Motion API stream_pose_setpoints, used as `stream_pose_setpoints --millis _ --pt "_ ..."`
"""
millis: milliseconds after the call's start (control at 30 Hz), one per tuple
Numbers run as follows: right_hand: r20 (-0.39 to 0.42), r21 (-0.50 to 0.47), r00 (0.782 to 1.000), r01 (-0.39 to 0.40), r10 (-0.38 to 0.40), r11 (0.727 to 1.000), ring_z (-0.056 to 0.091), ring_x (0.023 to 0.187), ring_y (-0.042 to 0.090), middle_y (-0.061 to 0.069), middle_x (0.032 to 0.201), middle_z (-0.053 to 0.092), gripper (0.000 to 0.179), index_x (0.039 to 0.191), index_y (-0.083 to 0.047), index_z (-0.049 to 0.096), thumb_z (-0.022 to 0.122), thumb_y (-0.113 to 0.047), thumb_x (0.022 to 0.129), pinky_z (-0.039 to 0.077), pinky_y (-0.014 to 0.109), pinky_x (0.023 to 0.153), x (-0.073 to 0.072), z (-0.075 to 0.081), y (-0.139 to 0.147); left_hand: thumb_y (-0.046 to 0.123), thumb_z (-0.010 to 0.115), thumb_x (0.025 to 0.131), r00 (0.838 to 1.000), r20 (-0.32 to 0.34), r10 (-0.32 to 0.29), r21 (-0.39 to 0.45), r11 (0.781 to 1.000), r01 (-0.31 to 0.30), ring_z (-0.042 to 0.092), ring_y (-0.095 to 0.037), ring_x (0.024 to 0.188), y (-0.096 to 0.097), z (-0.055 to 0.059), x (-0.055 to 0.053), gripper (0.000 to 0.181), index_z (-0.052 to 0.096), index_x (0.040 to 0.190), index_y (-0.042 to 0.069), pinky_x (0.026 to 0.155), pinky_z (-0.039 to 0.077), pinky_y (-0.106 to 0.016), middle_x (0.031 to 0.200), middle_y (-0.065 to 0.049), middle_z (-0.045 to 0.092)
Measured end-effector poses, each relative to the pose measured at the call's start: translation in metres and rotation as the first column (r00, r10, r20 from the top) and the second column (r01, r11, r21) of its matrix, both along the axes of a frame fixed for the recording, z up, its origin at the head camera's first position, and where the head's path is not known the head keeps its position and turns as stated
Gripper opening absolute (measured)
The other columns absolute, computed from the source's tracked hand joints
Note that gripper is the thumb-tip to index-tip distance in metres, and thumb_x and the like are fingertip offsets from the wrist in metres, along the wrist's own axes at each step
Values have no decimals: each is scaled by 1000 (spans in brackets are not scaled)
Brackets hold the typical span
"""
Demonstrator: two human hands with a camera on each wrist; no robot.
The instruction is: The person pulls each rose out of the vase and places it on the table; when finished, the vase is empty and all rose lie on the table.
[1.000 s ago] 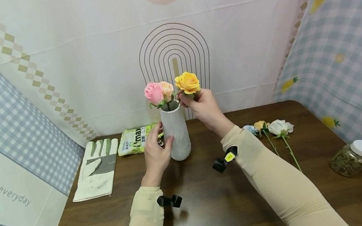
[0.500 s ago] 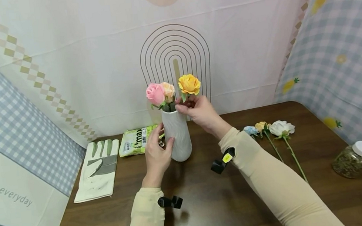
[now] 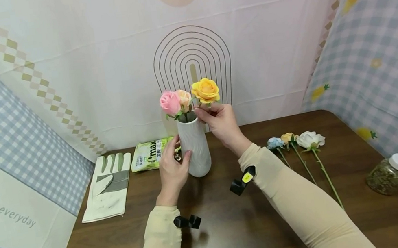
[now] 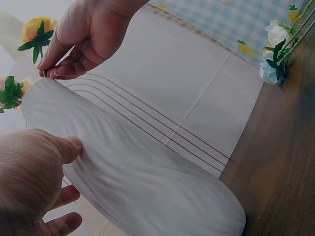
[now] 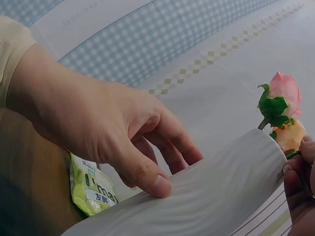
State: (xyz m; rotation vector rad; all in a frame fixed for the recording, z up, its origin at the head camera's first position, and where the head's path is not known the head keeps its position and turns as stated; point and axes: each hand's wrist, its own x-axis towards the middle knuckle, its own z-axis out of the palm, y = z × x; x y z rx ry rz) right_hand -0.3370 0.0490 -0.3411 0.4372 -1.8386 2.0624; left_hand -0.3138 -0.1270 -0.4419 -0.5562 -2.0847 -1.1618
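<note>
A white textured vase (image 3: 195, 153) stands upright near the back of the table. My left hand (image 3: 172, 170) holds its side, thumb on the near face and fingers round the far side, as the left wrist view shows. A pink rose (image 3: 170, 102) and a peach rose (image 3: 184, 98) lean out of the vase mouth to the left. By the rim's right side, my right hand (image 3: 224, 124) pinches the stem of a yellow rose (image 3: 205, 90) below its bloom. In the left wrist view those fingertips are right at the rim, and the lower stem is hidden.
On the right lie a blue flower (image 3: 275, 143), an orange flower (image 3: 288, 137) and a white rose (image 3: 310, 140). A lidded jar (image 3: 387, 180) stands farther right. Left of the vase are a green-and-white packet (image 3: 147, 156) and a pair of work gloves (image 3: 106, 187).
The right hand and yellow rose dipped, then rose a little and shifted slightly left. The fingers now pinch slightly lower below the bloom than at first. The left hand keeps holding the vase.
</note>
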Motion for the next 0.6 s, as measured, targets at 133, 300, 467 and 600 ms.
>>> stream_pose_setpoints --millis 133,300,467,600 --pt "-14 -27 1000 6 -6 1000 64 70 14 12 83 70 22 98 11 70 70 -8 87 55 27 67 0 -1 -1 11 75 83 1000 -13 -4 4 1000 4 62 -35 103 0 0 -1 54 54 131 0 88 50 -43 122 -17 60" --pt "-24 -56 1000 6 -7 998 66 67 12 6 77 69 21 99 13 69 68 -6 89 56 26 65 -1 -3 -1 18 75 82 1000 13 8 -3 1000 -8 61 -36 105 1 1 0 59 52 132 -1 87 50 -43 125 -16 59" --pt "-28 -117 999 -20 17 993 67 65 12 4 74 69 22 99 15 67 66 -4 90 56 26 64 -3 -6 -3 31 78 79 991 106 76 -71 995 -69 57 -33 111 6 -1 2 76 44 140 2 90 48 -44 131 -14 55" --pt "-31 -150 999 -37 33 988 66 65 12 3 73 69 23 100 17 66 65 -4 90 56 26 65 -2 -7 -3 30 80 78 984 120 128 -111 987 -115 56 -30 112 10 -5 2 80 41 142 2 92 47 -44 131 -16 54"
